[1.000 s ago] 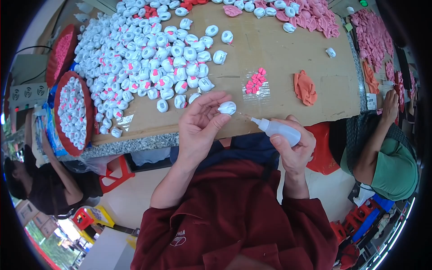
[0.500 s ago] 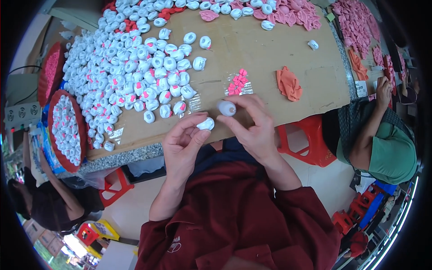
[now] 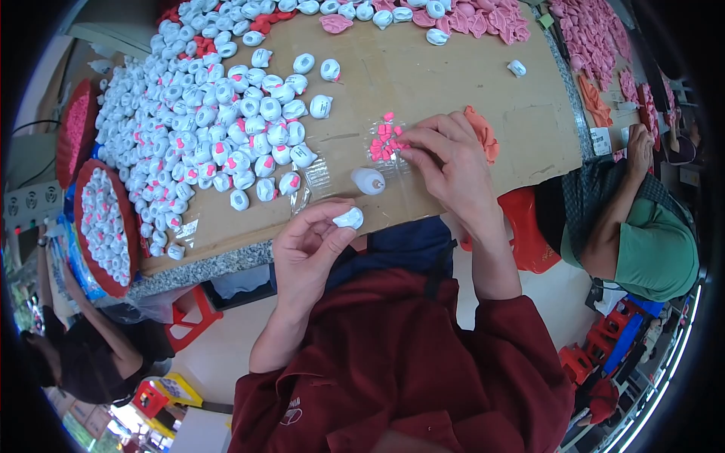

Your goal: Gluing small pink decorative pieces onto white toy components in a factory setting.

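Bottle point(image 3: 368, 181) is now resting; your left hand point(image 3: 303, 249) is pinching a white ball point(image 3: 349, 219), your right hand point(image 3: 455, 160), nearly closed, hold unclear, seemingly picking one-o'clock pink bits point(image 3: 383, 148), needing precision.

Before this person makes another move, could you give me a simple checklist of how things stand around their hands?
1. White piece held in the left hand: ok, pinched between thumb and fingers.
2. Pale bottle out of both hands: ok, it is on the cardboard.
3. Right hand at the small pink pieces: ok, its fingertips are at their right edge.
4. One of those pieces firmly gripped: cannot tell, too small at the fingertips.
5. Orange piece fully in view: not ok, the right hand partly covers it.
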